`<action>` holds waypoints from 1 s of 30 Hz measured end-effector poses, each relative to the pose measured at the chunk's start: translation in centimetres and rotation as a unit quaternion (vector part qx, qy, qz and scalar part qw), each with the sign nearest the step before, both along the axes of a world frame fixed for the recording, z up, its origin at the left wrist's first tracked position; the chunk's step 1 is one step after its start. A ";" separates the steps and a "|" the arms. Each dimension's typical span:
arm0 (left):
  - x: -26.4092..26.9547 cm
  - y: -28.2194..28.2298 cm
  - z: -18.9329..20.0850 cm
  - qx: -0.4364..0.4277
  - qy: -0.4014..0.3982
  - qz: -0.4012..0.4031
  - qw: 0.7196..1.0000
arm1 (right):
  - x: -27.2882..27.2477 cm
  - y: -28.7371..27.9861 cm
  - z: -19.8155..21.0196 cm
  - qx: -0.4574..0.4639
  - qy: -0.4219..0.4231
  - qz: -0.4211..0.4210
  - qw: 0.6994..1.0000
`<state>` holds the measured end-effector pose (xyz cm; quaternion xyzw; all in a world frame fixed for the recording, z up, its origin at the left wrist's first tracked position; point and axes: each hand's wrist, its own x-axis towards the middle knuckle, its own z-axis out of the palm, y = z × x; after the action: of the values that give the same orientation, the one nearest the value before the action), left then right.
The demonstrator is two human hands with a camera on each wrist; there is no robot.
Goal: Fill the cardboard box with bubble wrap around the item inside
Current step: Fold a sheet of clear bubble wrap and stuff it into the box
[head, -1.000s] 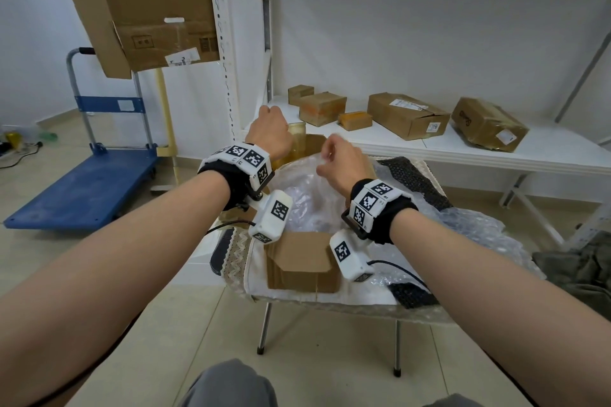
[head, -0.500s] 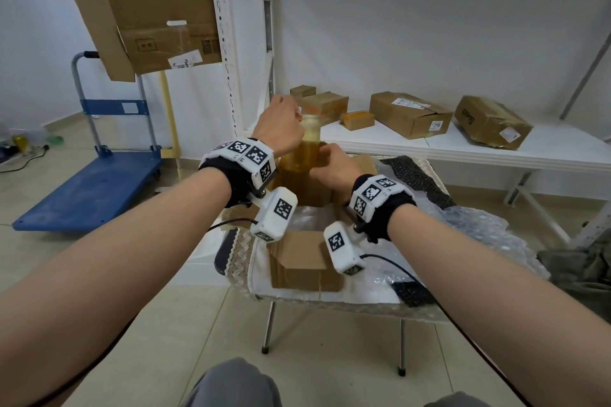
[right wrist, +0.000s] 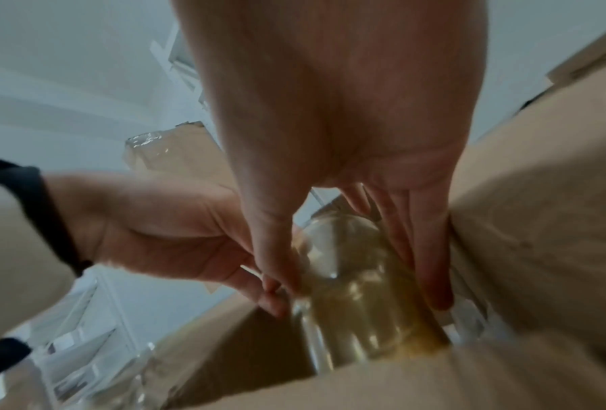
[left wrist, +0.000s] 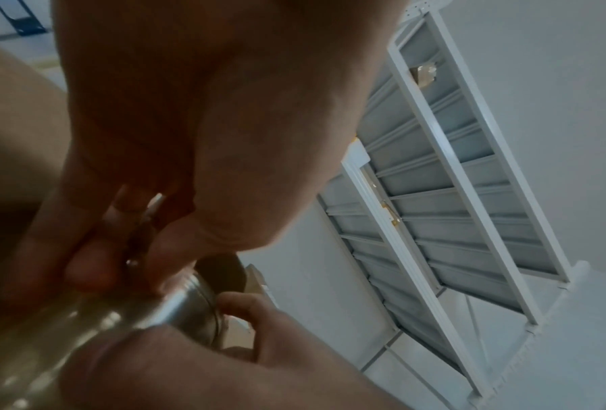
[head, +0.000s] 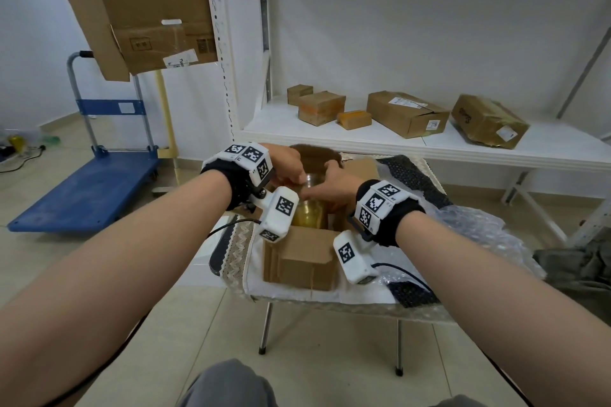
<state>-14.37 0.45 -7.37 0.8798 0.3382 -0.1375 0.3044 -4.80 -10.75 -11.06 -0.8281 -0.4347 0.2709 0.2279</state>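
Lowering a jar (head: 309, 205) of yellowish liquid into the cardboard box (head: 302, 258), both hands on it. A second ago the hands were at the bubble wrap over the box and the jar sat high, near the left hand; half a second ago it stood well above the rim. Now only its clear upper part shows above the box edge, the rest down inside.

Left hand (head: 286, 163): fingers curled over the jar's top, pinching near the mouth. Right hand (head: 334, 187): grip wrapped round the jar's side, thumb on one face, fingers straight down the other, per the right wrist view (right wrist: 361, 291).

Box sits on a small cloth-covered surface (head: 251, 274). The loose bubble wrap (head: 476, 225) lies heaped to the right of the box, beside the right forearm; some clear film seems to show inside the box by the jar, too blurred to be sure.

Judgement: the item is only now being seated. Packing around it looks barely begun; the hands must let go and fetch the wrap.
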 end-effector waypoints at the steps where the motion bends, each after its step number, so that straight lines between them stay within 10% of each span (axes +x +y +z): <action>1: -0.1 0.1 -0.3 -0.004 0.008 0.002 1.000 | -0.2 0.1 -0.1 -0.018 -0.018 0.007 1.000; 18: 1.0 -0.4 -5.2 0.054 0.023 -0.019 0.998 | -1.5 1.4 -2.0 -0.105 -0.198 0.033 0.974; 30: 1.0 -1.3 -6.6 0.162 0.119 -0.099 0.975 | -1.5 0.7 -1.1 -0.099 -0.177 0.080 0.976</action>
<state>-13.32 -0.85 -13.98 0.9238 0.3011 -0.2137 0.1010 -6.34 -10.06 -12.14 -0.8441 -0.5036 0.1790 0.0420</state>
